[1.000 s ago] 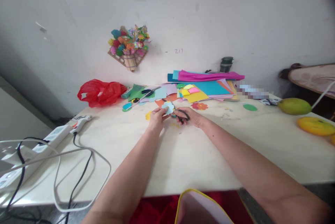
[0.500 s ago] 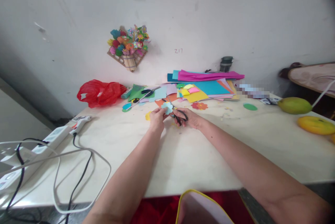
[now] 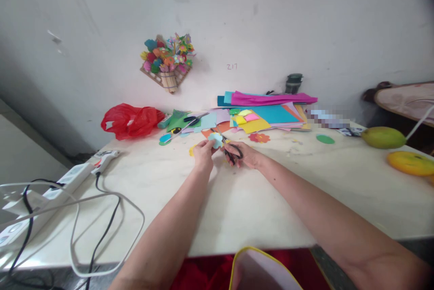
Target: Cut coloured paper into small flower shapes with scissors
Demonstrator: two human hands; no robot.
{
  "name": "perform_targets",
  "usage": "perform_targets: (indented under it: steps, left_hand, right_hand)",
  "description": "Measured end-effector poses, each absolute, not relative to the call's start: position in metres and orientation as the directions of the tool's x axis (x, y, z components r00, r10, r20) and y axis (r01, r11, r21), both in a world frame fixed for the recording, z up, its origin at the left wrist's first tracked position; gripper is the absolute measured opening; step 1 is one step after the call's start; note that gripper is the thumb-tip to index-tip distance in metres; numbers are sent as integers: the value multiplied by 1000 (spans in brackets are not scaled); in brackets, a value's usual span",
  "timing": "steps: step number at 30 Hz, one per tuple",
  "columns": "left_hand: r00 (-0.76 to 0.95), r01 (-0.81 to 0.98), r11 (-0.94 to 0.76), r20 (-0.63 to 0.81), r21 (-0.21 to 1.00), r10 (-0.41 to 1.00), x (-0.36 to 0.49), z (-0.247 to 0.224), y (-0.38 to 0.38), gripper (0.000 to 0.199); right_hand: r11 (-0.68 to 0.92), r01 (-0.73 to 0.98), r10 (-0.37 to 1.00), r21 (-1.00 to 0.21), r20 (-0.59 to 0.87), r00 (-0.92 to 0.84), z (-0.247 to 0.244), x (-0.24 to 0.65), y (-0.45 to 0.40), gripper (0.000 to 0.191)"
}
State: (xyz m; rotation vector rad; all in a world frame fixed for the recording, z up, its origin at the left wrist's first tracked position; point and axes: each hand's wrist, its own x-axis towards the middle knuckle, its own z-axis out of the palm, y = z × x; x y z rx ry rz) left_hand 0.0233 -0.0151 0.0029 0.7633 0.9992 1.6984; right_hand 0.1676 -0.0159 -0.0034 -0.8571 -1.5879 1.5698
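The left hand point(image 3: 204, 154) has its grip closed on a light blue paper flower point(image 3: 215, 140), held just above the desk point(image 3: 237, 208), and the right hand point(image 3: 247, 154) has its grip wrapped around the black handles of the scissors point(image 3: 233, 152), whose blades are at the flower's edge. Near the hands on the desk lie a red and orange paper flower point(image 3: 259, 138) and, partly hidden by the left hand, a yellow piece point(image 3: 191, 150); beyond them are colored sheets point(image 3: 276, 114), with a red plastic bag point(image 3: 130, 120) to their left.
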Motion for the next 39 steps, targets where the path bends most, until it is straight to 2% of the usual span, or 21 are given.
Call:
perform_targets:
  steps: [7,24,39]
  left_hand:
    - [-378,-427,-195,21,883,925,26,3,-14,12]
    - [-440,-383,-244,56,891,896,32,-1,-15,11]
    - [-456,-365,-262,74,893,887,35,-3,-15,11]
  right_hand:
    - [37,8,871,-999,29,-490,-1,164,-19,33]
    - [50,-6,886,-999,47,-461,-3,162,-18,30]
    - [52,5,897,-999,45,-440,-3,159,-19,30]
